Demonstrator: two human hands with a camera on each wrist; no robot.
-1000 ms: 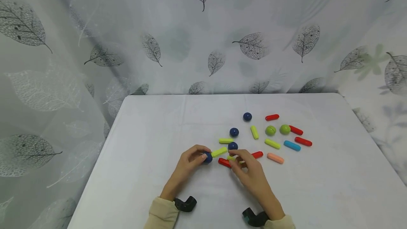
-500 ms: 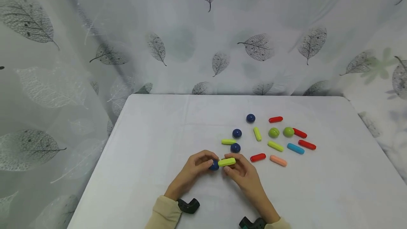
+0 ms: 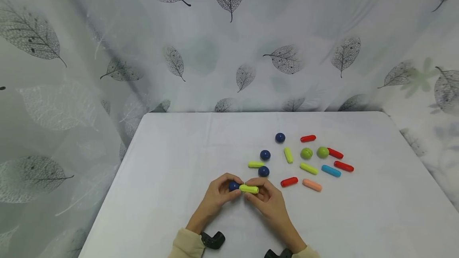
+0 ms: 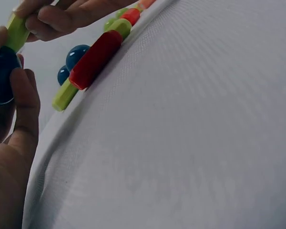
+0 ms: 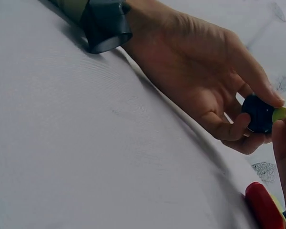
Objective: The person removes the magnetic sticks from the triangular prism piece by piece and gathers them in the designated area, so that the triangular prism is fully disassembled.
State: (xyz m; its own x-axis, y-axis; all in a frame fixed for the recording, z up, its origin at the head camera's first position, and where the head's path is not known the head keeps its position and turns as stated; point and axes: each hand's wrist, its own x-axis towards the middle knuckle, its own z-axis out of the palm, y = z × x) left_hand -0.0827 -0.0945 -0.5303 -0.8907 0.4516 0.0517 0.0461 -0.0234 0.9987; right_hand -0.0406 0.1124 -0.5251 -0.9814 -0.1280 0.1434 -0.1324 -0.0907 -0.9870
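In the head view my left hand (image 3: 216, 195) grips a dark blue ball (image 3: 234, 186) between thumb and fingers. A yellow-green stick (image 3: 249, 189) meets the ball's right side, and my right hand (image 3: 271, 202) pinches it between thumb and fingertips. The left wrist view shows the stick's end right at the ball, the fingers curled round the ball's outer side. In the right wrist view only a short piece of the stick shows; my right fingers cover the rest. Just beyond the hands lie another blue ball (image 3: 263, 171) and a yellow-green stick (image 3: 255, 164).
Loose pieces lie to the right on the white table (image 3: 161, 150): red sticks (image 3: 289, 181), a blue stick (image 3: 331, 171), an orange stick (image 3: 312, 184) and green balls (image 3: 306, 153). A red stick (image 4: 96, 59) behind the hands shows in the left wrist view. A leaf-patterned curtain (image 3: 204, 59) surrounds the table.
My right hand has moved left from above the loose sticks and now pinches the yellow-green stick at the held ball. That stick, slanted up to the right before, now lies nearly level.
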